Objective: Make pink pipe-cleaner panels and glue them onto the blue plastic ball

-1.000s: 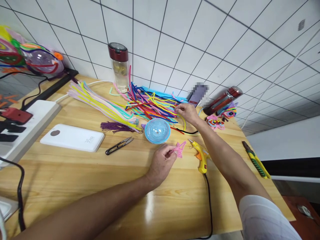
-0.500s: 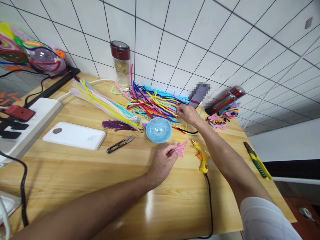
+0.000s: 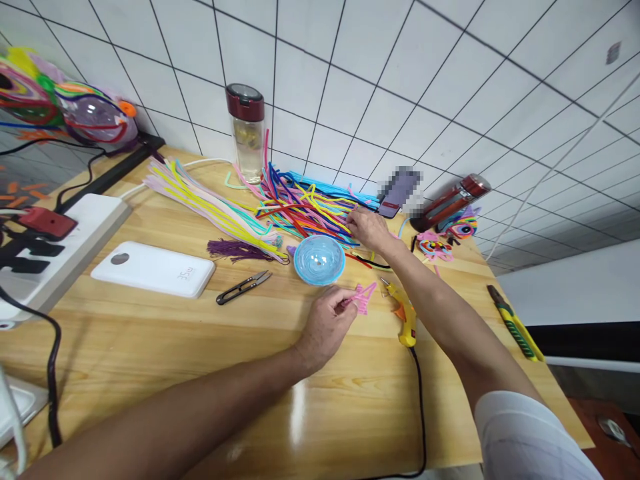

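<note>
My left hand point(image 3: 327, 327) pinches a bent pink pipe cleaner shape point(image 3: 366, 298) just above the wooden table. Past it, my right hand point(image 3: 371, 230) reaches into the right end of a pile of mixed-colour pipe cleaners point(image 3: 305, 203). Its fingers are curled together at the strands; what they grip, if anything, is hidden. Between the pile and my left hand sits a blue bowl-shaped piece point(image 3: 319, 260) with a small hole in its middle. A yellow glue gun point(image 3: 406, 313) lies beneath my right forearm, its nozzle toward the pile.
On the left are thread snips point(image 3: 243, 288), a purple tassel point(image 3: 235, 250), a white power bank point(image 3: 155, 268) and a power strip point(image 3: 95, 247). A glass bottle point(image 3: 247, 137), a phone point(image 3: 399, 193) and a red flask point(image 3: 450, 203) stand along the wall. Pliers point(image 3: 515, 325) lie at right.
My right hand has shifted slightly left over the pipe cleaner pile. My left hand keeps the pink piece in nearly the same spot. The view has moved a little.
</note>
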